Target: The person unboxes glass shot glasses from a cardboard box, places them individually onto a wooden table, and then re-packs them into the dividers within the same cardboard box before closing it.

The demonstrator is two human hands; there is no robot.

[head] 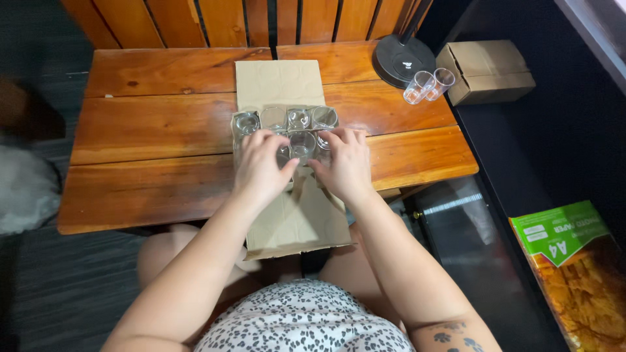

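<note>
Clear glass is the hardest thing to read at this moment: a cluster of small glasses [287,127] sits in an open cardboard box [280,85] at the middle of the tabletop [143,130], and their transparent walls blend into the card behind, so the exact count cannot be told. Both hands cover the near row. The left hand [261,163] lies curled over the box's left side and the right hand [344,161] over its right, fingertips meeting around one glass [302,145] between them; the fingers touch it from both sides, but whether either hand truly grips it or merely rests on it cannot be told, since the fingertips hide the contact. One long flap of the box stretches away toward the far edge, another hangs over the near edge onto the person's lap, its lower part lying against a spotted garment. Reddish-brown wooden planks with visible gaps make up the tabletop, and slatted wood of the same tone rises behind it. At the far right corner two more small glasses [429,85] lie on their sides, touching, just beside a round black base [401,60] whose stem is cut off by the frame, and near a closed cardboard carton [486,70]. A green and orange paper package [574,261] leans at the right, partly cut off, on dark flooring.
</note>
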